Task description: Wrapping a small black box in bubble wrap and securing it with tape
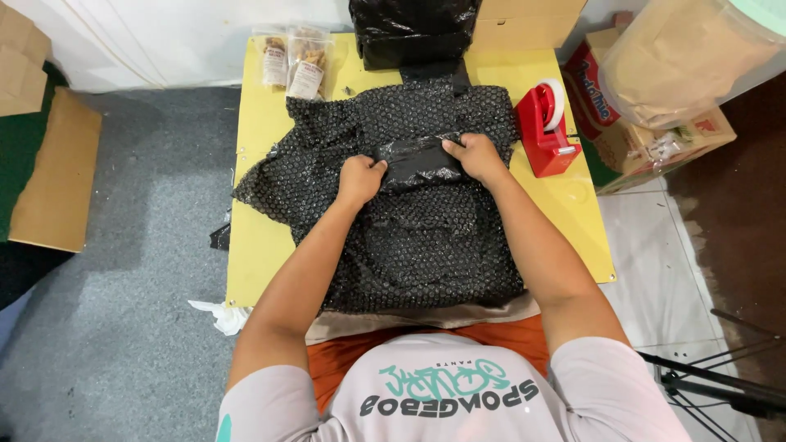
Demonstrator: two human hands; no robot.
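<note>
Both forearms reached forward over the black bubble wrap (pixel 409 237) covering the middle of the yellow table (pixel 258 245). Left hand (pixel 360 178) and right hand (pixel 476 157) were each clenched on an end of a black plastic parcel (pixel 417 164) mid-sheet. Red tape dispenser (pixel 547 131) sat near the table's right edge, snack bags (pixel 295 61) at the far left corner.

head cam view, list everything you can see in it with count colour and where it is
bubble wrap: one sheet, black, spread over the table
small parcel: one, black, on the wrap between the hands
table: one, yellow, centre
tape dispenser: one, red, table's right side
snack packets: two, clear, table's far left corner
black bag: one, far edge
cardboard boxes: several, brown, right of the table
left hand: gripping the parcel's left end
right hand: gripping its right end
</note>
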